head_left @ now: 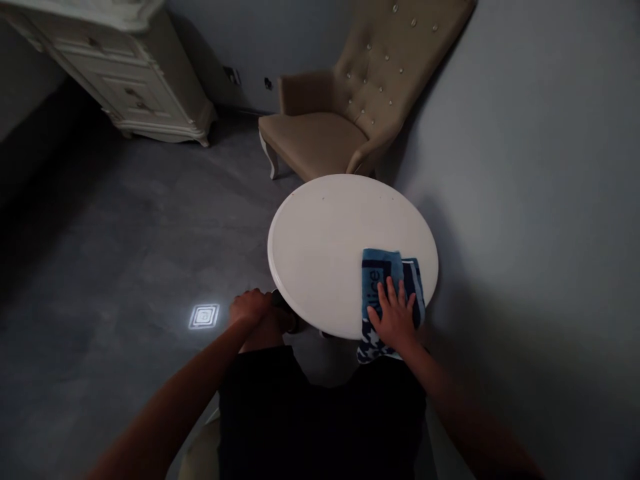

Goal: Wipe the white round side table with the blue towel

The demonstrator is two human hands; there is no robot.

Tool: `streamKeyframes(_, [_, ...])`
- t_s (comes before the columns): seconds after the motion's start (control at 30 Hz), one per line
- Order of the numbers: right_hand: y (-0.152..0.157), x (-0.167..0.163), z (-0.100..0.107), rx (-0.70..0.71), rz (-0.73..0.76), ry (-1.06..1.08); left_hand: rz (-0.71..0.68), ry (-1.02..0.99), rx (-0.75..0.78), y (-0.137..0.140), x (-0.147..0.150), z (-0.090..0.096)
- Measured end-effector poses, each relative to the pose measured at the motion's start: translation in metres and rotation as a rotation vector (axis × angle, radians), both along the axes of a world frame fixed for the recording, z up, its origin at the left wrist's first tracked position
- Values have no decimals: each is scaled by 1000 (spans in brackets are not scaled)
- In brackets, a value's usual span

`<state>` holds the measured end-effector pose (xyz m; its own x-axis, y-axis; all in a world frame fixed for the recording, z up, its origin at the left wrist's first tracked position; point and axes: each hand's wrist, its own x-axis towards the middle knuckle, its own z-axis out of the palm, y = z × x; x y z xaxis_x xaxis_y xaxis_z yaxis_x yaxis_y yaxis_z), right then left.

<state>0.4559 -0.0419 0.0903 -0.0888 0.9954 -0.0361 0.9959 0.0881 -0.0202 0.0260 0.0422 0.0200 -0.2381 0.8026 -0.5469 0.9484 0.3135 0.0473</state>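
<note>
A folded blue towel point(376, 263) lies at the near right of the round white table point(320, 247), its near end hanging over the rim. Dark lettering reading "Nice" and a navy-and-white pattern show on it. My right hand point(396, 320) rests flat on top of the towel with fingers spread. On my left knee, beside the table's near left edge, sits my left hand point(250, 305) with its fingers curled in. Something dark shows just past those fingers; whether they hold it is unclear.
Beyond the table stands a tan buttoned armchair point(320, 140). A white carved cabinet point(135, 87) is at the far left. The grey wall point(540, 167) runs close along the table's right side. A bright square light pattern point(204, 316) falls on the floor at left.
</note>
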Motion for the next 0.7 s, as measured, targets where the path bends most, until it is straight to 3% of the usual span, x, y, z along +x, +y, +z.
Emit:
streamKeyframes(0.13, [63, 8, 8, -53, -50, -19, 23, -6, -23, 0, -4, -1])
streamKeyframes(0.33, [203, 21, 19, -90, -137, -66, 49, 12, -58, 1, -9, 4])
streamKeyframes(0.53, [337, 34, 17, -41, -217, -4, 57, 7, -86, 7, -13, 8])
streamKeyframes(0.7, [395, 41, 14, 1, -239, 65, 99, 4, -96, 8, -16, 10])
